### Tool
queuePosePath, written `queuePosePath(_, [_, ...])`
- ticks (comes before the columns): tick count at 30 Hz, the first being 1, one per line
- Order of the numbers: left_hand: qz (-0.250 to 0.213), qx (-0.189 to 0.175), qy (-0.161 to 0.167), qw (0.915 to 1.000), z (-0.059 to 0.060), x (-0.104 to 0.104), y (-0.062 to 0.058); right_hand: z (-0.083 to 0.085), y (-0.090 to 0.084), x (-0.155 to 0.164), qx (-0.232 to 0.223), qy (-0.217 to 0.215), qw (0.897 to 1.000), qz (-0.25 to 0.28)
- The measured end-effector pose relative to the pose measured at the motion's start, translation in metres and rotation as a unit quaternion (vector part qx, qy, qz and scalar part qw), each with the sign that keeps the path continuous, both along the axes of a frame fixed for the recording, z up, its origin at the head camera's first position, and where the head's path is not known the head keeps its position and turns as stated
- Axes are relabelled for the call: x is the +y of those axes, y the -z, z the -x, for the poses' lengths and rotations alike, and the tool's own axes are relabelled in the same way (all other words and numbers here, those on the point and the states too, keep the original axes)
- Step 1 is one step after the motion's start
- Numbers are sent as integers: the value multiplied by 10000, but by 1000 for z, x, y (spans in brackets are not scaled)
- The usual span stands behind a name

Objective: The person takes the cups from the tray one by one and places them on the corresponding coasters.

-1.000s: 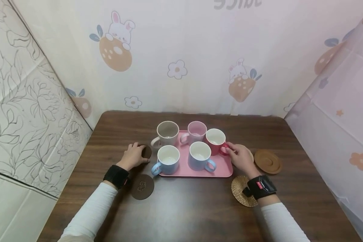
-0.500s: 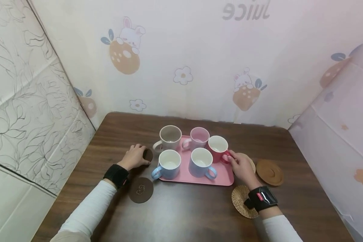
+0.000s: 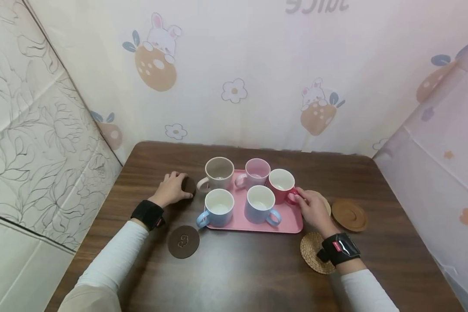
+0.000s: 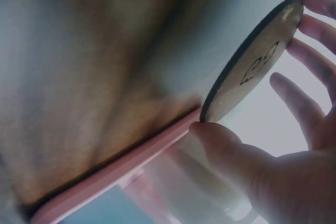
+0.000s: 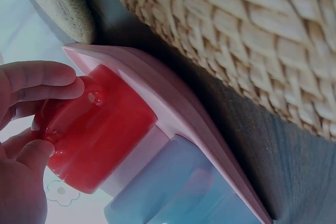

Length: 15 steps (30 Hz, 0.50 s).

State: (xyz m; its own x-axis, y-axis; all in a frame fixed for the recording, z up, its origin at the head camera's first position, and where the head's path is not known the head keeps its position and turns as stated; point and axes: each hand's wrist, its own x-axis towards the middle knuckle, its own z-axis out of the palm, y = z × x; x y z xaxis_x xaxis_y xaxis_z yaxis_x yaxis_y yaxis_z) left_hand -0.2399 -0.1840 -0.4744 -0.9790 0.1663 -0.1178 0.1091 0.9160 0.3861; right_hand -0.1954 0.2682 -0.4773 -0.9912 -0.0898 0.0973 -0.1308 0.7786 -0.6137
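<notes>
A pink tray (image 3: pixel 290 225) on the brown table holds several mugs: beige (image 3: pixel 219 172), pink (image 3: pixel 257 171), red (image 3: pixel 281 185) and two blue (image 3: pixel 218 207) (image 3: pixel 259 203). My left hand (image 3: pixel 179 187) pinches a small dark brown coaster (image 3: pixel 189 185) just left of the beige mug. In the left wrist view that coaster (image 4: pixel 257 56) stands tilted on edge between thumb (image 4: pixel 220 142) and fingers, beside the tray rim (image 4: pixel 115 174). My right hand (image 3: pixel 298 197) pinches the red mug's handle. Its fingers (image 5: pixel 42 77) curl round the handle, and the red mug (image 5: pixel 105 129) stands on the tray (image 5: pixel 184 124).
A dark brown coaster (image 3: pixel 183 241) lies in front of the tray's left corner. A woven coaster (image 3: pixel 313 253) lies under my right wrist. A pale coaster (image 3: pixel 324 201) and a brown ridged one (image 3: pixel 349 215) lie to the tray's right. Patterned sheets wall the table on three sides.
My left hand has tipped the small dark coaster up and shifted it slightly toward the beige mug's handle. My right hand stays on the red mug's handle. The head view has shifted.
</notes>
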Motion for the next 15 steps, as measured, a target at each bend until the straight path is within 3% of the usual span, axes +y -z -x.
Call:
queuePosePath(7, [-123,61,-183,9997,23,-15,-13,4,-2,-2,-30,-1,10000,-46])
queuePosePath(15, [-289,184,-455,9984,56,-24,-13,0,-2,0,-28,14,10000,21])
